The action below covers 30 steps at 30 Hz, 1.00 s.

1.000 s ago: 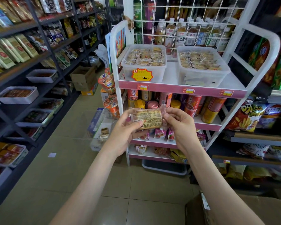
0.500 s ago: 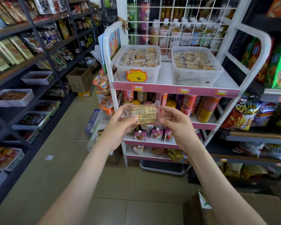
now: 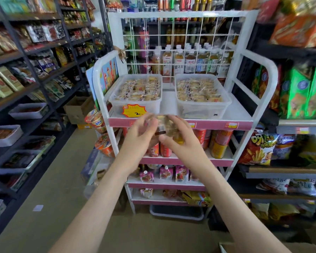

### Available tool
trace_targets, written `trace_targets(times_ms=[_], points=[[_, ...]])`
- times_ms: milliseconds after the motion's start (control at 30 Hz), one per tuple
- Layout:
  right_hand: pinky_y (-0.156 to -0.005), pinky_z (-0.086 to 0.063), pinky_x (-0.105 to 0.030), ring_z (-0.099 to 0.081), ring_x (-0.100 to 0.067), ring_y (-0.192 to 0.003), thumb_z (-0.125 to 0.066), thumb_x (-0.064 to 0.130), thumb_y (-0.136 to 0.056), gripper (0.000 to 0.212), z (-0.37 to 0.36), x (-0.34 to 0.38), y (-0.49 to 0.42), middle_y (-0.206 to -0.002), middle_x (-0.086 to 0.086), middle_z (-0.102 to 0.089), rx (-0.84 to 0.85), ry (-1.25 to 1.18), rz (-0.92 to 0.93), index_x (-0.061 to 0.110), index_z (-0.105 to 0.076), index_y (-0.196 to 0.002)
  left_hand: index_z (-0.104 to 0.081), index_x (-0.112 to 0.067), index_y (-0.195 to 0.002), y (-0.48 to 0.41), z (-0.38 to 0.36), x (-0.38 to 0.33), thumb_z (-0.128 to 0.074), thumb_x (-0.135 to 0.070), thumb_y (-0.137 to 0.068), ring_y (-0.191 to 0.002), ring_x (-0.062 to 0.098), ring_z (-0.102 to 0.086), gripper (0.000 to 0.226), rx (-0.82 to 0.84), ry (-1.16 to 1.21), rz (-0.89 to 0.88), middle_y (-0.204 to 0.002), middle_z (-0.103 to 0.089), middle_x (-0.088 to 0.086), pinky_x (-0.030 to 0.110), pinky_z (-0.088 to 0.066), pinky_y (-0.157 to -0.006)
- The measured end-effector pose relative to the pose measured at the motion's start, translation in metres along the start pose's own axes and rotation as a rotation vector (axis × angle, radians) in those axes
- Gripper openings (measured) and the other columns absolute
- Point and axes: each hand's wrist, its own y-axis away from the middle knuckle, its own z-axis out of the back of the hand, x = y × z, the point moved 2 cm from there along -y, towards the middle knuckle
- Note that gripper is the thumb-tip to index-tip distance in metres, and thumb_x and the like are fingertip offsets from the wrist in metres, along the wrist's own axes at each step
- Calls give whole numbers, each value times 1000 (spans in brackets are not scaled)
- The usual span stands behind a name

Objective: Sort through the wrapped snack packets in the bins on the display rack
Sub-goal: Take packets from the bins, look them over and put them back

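Where left hand [image 3: 139,138] meets right hand [image 3: 185,146], the snack packet [image 3: 165,125] lies pinched between.

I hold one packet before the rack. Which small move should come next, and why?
Probably raise the packet forward to rim height: the left hand and right hand hold it at the shelf edge, before the gap between the open left bin and right bin.

White display rack [image 3: 181,14] with pink shelf edges, translucent bins [image 3: 202,108], yellow starburst price tag [image 3: 134,110], blurred packet [image 3: 167,125] seemingly golden-brown
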Motion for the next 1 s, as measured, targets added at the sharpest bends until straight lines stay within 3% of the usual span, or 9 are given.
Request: trace_targets(times_ms=[133,233,267,333,467,567,700,900,1000], points=[[-81,-43,-3,-54,17,-101,-68,30,-86,62,11,19,-32,-118,26,-51,90,-130,-8,38,-31,-135,-56,-49,-117,-22,-3,-19,-30,-87,-66,-110,8,-64,69,138,-47,-57,-116,-70,-8,26,-50,-97],[-96,-45,-18,-54,-27,-120,-58,16,-94,54,10,28,-65,-130,-3,-57,68,-293,-55,14,-35,-143,-62,-59,-105,-51,12,-21,-33,-105,-37,-115,0,-59,88,223,-87,-9,-110,-67,-24,17,-46,-95],[-105,-40,-26,-48,-35,-127,-52,14,-97,48,7,29,-79,-134,-9,-54,59,-364,-88,9,-37,-143,-60,-57,-112,-60,19,-25,-31,-101,-49,-118,-1,-56,82,226,-139,-45,-115,-64,-25,17,-45,-98],[-104,-44,-38,-56,-27,-120,-55,22,-97,34,1,15,-117,-123,-5,-63,20,-356,-78,16,-53,-130,-51,-45,-132,-79,33,-29,-30,-73,-83,-123,-5,-50,60,183,-320,-132,-131,-56,-21,12,-40,-102],[-101,-43,-37,-51,-14,-117,-57,38,-93,30,-13,-14,-209,-127,4,-51,-5,-83,12,26,-58,-120,-39,-33,-144,-144,75,-17,-43,-42,-99,-124,-3,-44,46,-16,-830,-188,-142,-46,-15,10,-34,-90],[-81,-44,-21,-53,-11,-104,-59,29,-93,22,-27,-27,-275,-116,6,-54,21,45,39,26,-57,-115,-29,-27,-149,-197,101,-4,-44,-39,-100,-129,11,-45,53,-48,-984,-166,-152,-36,-7,19,-33,-95],[-70,-43,-10,-59,-11,-96,-63,23,-91,38,-47,-55,-335,-113,4,-61,37,213,5,18,-56,-127,-18,-23,-153,-251,118,18,-46,-44,-98,-142,14,-27,65,-5,-1105,-154,-159,-21,-5,27,-27,-110],[-83,-30,-13,-52,-20,-118,-65,14,-89,47,-53,-88,-360,-125,-5,-59,93,475,10,12,-53,-134,1,-18,-155,-303,114,48,-49,-50,-95,-148,19,-13,85,90,-1206,-142,-162,-10,3,30,-15,-117],[-98,-35,-27,-50,-25,-123,-64,14,-89,42,-60,-98,-365,-130,-7,-59,217,633,19,15,-56,-131,20,-20,-151,-319,113,57,-49,-53,-93,-149,21,-4,95,115,-1320,-204,-163,-2,6,36,-6,-122]])
